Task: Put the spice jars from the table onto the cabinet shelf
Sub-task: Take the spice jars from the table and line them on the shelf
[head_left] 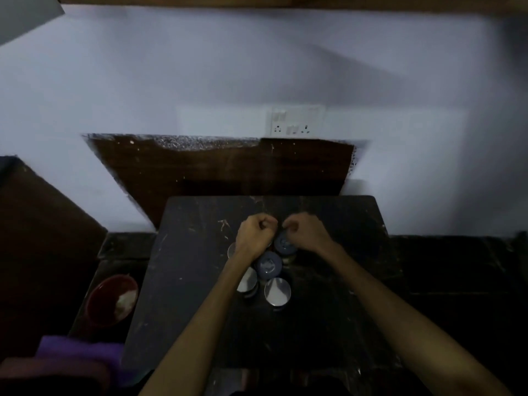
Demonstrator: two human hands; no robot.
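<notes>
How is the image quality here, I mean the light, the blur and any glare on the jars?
Head view: dim overall, the dark table swallowing detail; wide-angle bending at the edges; soft blur on both hands, left hand and right hand; bright glare on the silver jar lid; a broad diagonal shadow crosses the white wall.

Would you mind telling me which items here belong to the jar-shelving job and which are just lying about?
Part of the job:
- blue-lidded jars
- silver-lidded jars
- dark table they stand on
- left hand and right hand, both over the far jars

Just lying about:
- red bowl left of the table
- purple cloth
- wall socket panel
</notes>
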